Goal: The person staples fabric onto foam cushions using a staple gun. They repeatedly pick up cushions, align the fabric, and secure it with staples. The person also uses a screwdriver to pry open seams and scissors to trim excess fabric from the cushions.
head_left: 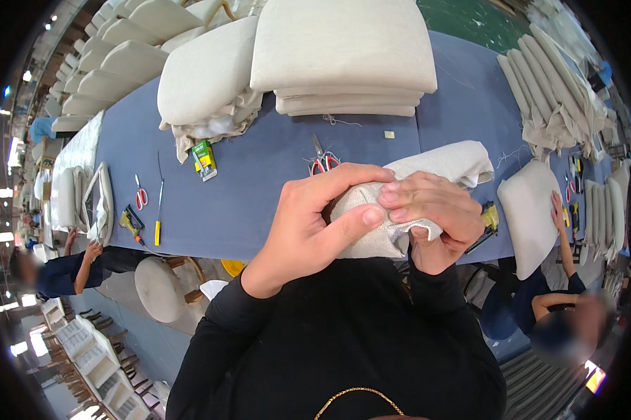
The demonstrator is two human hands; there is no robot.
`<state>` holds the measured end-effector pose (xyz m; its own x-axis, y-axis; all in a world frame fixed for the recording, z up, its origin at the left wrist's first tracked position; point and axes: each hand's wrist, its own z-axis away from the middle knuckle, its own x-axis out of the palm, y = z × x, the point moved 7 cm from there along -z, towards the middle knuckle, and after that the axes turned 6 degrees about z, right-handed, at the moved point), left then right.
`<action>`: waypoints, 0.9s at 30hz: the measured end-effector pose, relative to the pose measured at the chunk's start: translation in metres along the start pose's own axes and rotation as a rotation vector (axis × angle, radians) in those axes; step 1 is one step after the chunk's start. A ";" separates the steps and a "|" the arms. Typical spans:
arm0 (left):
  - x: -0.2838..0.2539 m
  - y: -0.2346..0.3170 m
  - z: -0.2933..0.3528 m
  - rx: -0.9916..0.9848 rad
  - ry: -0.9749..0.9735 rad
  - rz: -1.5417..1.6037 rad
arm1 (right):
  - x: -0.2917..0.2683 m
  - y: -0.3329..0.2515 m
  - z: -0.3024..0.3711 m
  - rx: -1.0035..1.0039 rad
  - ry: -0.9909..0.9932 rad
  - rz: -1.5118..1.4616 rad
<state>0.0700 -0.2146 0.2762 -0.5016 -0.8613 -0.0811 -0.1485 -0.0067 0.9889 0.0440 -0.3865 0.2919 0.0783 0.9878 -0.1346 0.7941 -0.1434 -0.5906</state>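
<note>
Both my hands hold a beige fabric cushion cover close to my chest, above the near edge of the blue table. My left hand wraps over the cover's left end, thumb pressed along the cloth. My right hand pinches the bunched cloth from the right, its fingertips meeting the left thumb. The rest of the cover trails away onto the table behind my hands. Red-handled scissors lie just beyond my left hand.
Stacked beige cushions fill the far side of the table, with more at the left and right. A green box, smaller red scissors and a yellow-handled tool lie to the left. A seated person handles a cushion at right; another person sits at left. A round stool stands below the table.
</note>
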 end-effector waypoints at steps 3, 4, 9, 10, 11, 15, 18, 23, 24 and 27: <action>-0.004 -0.002 0.000 0.010 0.002 0.035 | 0.003 0.002 0.003 -0.028 0.010 0.025; -0.005 -0.003 0.000 0.033 0.003 0.059 | 0.004 0.000 0.002 -0.105 -0.036 0.069; -0.005 -0.012 -0.001 0.121 -0.055 0.156 | 0.015 -0.007 0.007 -0.332 -0.038 0.236; -0.005 -0.013 0.000 0.142 -0.056 0.176 | 0.016 -0.010 0.006 -0.329 -0.055 0.274; -0.003 -0.015 0.002 0.137 -0.049 0.146 | 0.018 -0.014 0.004 -0.325 -0.072 0.308; -0.003 -0.009 0.001 0.040 -0.089 0.078 | 0.008 -0.007 0.009 -0.243 -0.169 0.280; -0.005 -0.009 0.003 0.058 -0.065 0.008 | 0.012 -0.003 0.005 -0.184 -0.155 0.205; -0.008 -0.011 0.012 0.190 -0.016 -0.021 | 0.016 -0.003 0.004 -0.176 -0.191 0.163; -0.007 -0.010 0.014 0.200 -0.013 -0.028 | 0.014 -0.004 0.005 -0.172 -0.196 0.155; -0.002 -0.008 0.017 0.162 -0.008 -0.088 | 0.010 -0.008 0.009 -0.174 -0.184 0.179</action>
<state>0.0578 -0.2043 0.2668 -0.4873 -0.8569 -0.1678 -0.3274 0.0012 0.9449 0.0325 -0.3757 0.2880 0.1279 0.9180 -0.3754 0.8700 -0.2856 -0.4019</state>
